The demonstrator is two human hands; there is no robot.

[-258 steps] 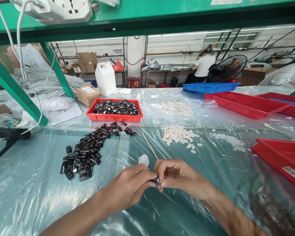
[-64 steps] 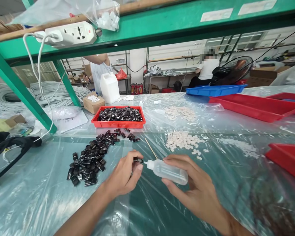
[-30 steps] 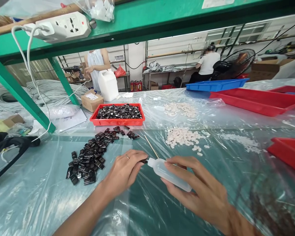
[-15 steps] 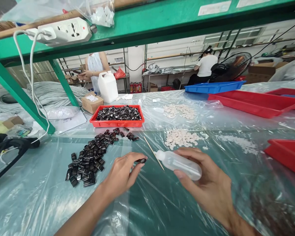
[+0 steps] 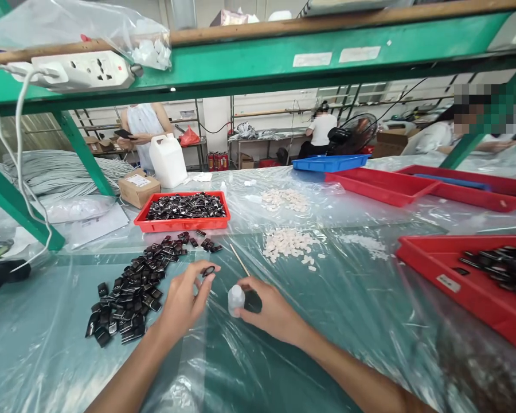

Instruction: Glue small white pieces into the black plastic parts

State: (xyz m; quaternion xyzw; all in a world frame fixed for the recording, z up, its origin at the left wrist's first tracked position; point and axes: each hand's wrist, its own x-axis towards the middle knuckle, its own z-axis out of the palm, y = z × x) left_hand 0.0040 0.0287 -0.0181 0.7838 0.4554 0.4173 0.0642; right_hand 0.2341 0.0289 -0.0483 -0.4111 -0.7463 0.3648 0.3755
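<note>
Between the thumb and fingertips of my left hand [image 5: 183,295] is a small black plastic piece [image 5: 208,271] with a rounded end. My right hand [image 5: 269,310] grips a translucent squeeze bottle [image 5: 236,301] by its side; it stands roughly upright at the table surface, and I cannot tell whether its base touches. Just beyond the bottle lies a thin wooden stick [image 5: 239,259]. To the left of my left hand spreads a pile of black plastic pieces [image 5: 131,292]. Small pale flat pieces [image 5: 290,244] are heaped beyond my right hand.
A red tray [image 5: 183,225] full of black pieces stands at the back left, a larger red tray [image 5: 430,269] on the right. Tiny white bits [image 5: 365,245] lie scattered between. A green shelf frame [image 5: 241,63] crosses overhead. People are in the background.
The bottle has gone from lying tilted in my right hand to roughly upright, lower and further left. My left hand still pinches the black piece. The view has turned right.
</note>
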